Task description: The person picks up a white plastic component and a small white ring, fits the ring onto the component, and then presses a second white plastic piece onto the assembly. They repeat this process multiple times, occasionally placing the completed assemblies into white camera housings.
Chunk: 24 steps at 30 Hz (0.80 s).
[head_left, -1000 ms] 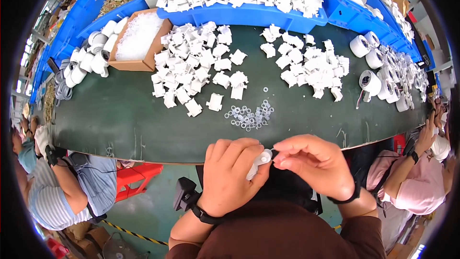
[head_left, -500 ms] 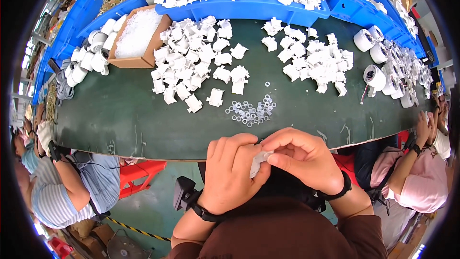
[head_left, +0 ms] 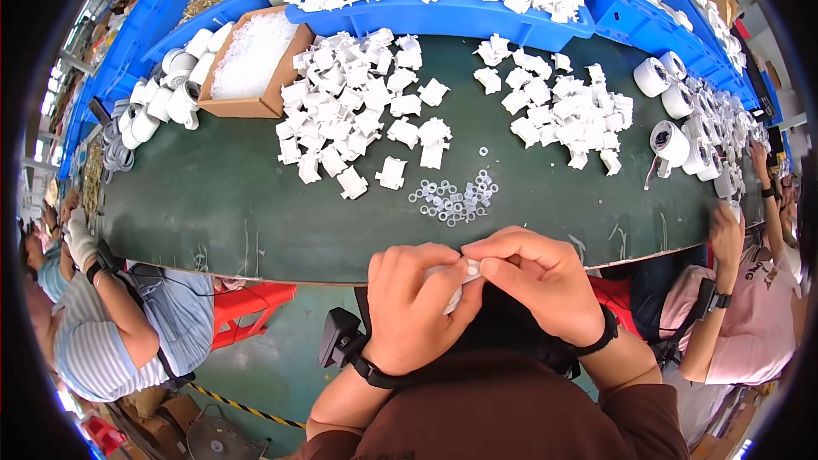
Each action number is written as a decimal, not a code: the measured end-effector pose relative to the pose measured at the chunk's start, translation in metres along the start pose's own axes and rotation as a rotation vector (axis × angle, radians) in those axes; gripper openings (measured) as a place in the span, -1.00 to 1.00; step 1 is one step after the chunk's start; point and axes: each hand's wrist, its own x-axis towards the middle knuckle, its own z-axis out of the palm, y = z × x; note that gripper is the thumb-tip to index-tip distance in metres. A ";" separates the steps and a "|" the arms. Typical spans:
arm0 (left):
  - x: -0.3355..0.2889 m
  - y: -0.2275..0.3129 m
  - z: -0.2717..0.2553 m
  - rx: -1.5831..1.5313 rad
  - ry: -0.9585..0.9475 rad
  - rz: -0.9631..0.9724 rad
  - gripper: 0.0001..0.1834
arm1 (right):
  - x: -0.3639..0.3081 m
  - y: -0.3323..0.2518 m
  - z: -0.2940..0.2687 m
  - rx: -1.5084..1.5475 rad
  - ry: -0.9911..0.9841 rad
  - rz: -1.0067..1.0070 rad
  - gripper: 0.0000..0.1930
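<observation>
My left hand (head_left: 411,307) is wrapped round a small white plastic part (head_left: 472,269), most of which its fingers hide. At the far end of that part, the thumb and forefinger of my right hand (head_left: 541,290) are pinched together against it. Whether a separate small piece sits in that pinch is too hidden to tell. Both hands are just off the table's near edge. Beyond them on the table lies a scatter of small translucent rings (head_left: 452,204). Two heaps of white plastic parts lie farther back, a left heap (head_left: 332,115) and a right heap (head_left: 573,119).
A blue bin (head_left: 443,15) full of white parts stands at the back. Left of it is a cardboard box (head_left: 243,108) of translucent pieces, beside white cylindrical housings (head_left: 159,104). More round housings (head_left: 670,143) stand at the right. Co-workers sit on both sides.
My right fingers have closed in on the end of the white part, which my left hand still holds. The right-hand co-worker's arms have moved outward over the table.
</observation>
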 end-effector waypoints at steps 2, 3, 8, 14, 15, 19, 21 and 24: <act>0.000 -0.002 -0.001 -0.005 0.008 0.000 -0.60 | 0.001 0.001 0.000 -0.014 -0.007 0.006 -0.77; 0.001 -0.003 -0.001 -0.015 0.016 0.004 -0.60 | 0.000 0.002 0.002 -0.053 -0.001 -0.048 -0.77; 0.005 -0.006 -0.006 -0.044 -0.044 0.058 -0.62 | -0.001 0.010 0.012 -0.033 0.064 -0.103 -0.84; 0.002 -0.031 -0.040 -0.128 -0.223 0.133 -0.69 | 0.000 0.003 0.000 -0.219 -0.059 -0.077 -0.92; -0.005 -0.042 -0.055 -0.050 -0.215 0.082 -0.71 | -0.003 -0.006 -0.006 -0.371 -0.013 -0.260 -0.93; -0.013 -0.084 -0.098 0.712 -0.004 -0.234 -0.48 | -0.006 -0.037 -0.072 -1.169 0.487 -0.628 -0.80; -0.018 -0.105 -0.097 0.646 0.196 -0.318 -0.39 | -0.001 -0.048 -0.129 -1.511 0.936 -0.603 -0.65; -0.012 -0.092 -0.084 0.619 0.217 -0.208 -0.35 | 0.000 -0.056 -0.205 -1.725 1.181 -0.390 -0.45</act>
